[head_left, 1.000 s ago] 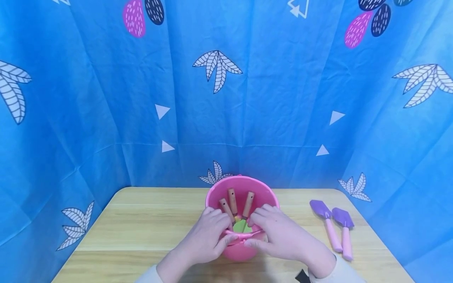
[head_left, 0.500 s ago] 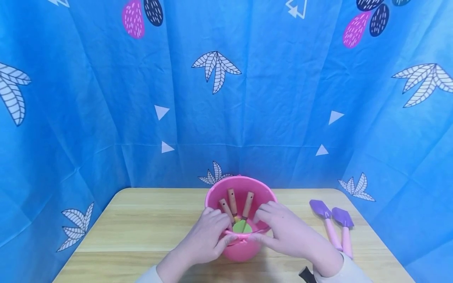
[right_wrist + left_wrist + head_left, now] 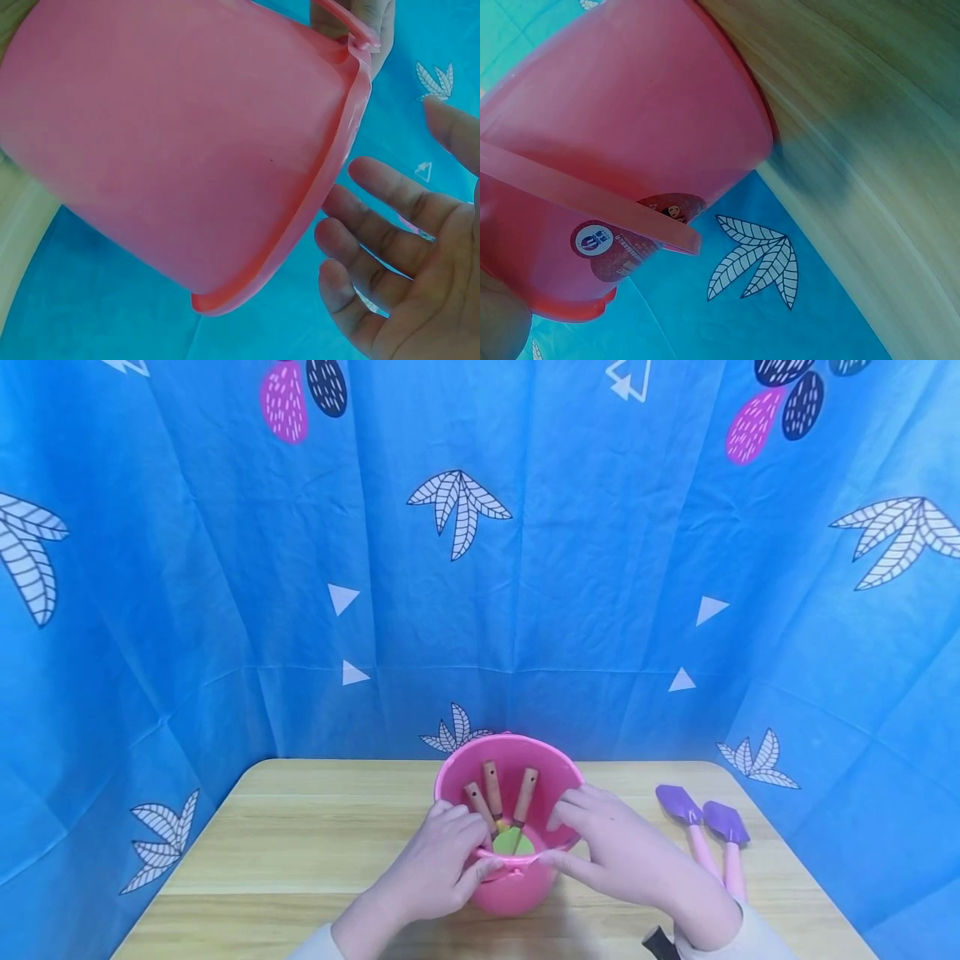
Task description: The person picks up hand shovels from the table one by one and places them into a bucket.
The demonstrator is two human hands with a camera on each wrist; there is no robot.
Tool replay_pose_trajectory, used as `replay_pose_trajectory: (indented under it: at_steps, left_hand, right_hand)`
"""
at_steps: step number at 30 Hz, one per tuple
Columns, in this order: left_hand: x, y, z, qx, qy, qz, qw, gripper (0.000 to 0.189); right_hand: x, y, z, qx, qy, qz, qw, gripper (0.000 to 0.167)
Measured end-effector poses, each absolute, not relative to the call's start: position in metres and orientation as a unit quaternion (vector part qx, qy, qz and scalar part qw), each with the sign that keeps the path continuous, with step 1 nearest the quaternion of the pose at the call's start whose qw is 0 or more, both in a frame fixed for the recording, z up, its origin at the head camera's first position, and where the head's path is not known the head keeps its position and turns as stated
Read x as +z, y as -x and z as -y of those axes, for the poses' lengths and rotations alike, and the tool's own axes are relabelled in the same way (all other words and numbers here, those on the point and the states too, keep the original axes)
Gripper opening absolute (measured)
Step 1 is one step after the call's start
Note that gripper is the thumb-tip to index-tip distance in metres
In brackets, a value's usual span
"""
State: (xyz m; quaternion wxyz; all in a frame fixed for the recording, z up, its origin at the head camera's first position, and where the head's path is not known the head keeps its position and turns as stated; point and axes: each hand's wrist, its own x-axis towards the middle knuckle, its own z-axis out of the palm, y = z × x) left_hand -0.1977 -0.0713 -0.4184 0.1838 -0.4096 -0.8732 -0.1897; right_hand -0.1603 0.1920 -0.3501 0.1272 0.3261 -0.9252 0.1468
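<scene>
A pink bucket [image 3: 517, 893] stands on the table in front of me, its mouth tilted toward me in the head view. Inside it are several wooden-handled tools [image 3: 526, 793] and a green piece [image 3: 513, 841]; their lower parts are partly hidden. My left hand [image 3: 438, 860] grips the near rim on the left, fingers inside and thumb outside. At the right of the rim is my right hand [image 3: 618, 852], its fingers loose and spread. In the right wrist view those fingers [image 3: 386, 232] reach the rim's edge without curling round it.
Two purple shovels with pink handles [image 3: 726, 822] lie on the wooden table [image 3: 315, 835] at the right. A black object [image 3: 660, 943] shows beside my right wrist. Blue patterned cloth [image 3: 600, 568] hangs behind and on both sides. The bucket's handle [image 3: 592, 196] hangs against its side.
My right hand has loosened from the near rim and shifted right, its thumb and fingers opening. My left hand and the bucket stay nearly where they were.
</scene>
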Motion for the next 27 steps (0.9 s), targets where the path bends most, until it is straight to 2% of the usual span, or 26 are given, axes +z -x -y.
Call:
replay_pose_trajectory:
  at_steps: [27]
  left_hand:
    - [-0.422, 0.199, 0.071, -0.183, 0.412, 0.872, 0.192, 0.030]
  right_hand:
    - [-0.356, 0.160, -0.212, 0.141, -0.300, 0.930, 0.158, 0.025]
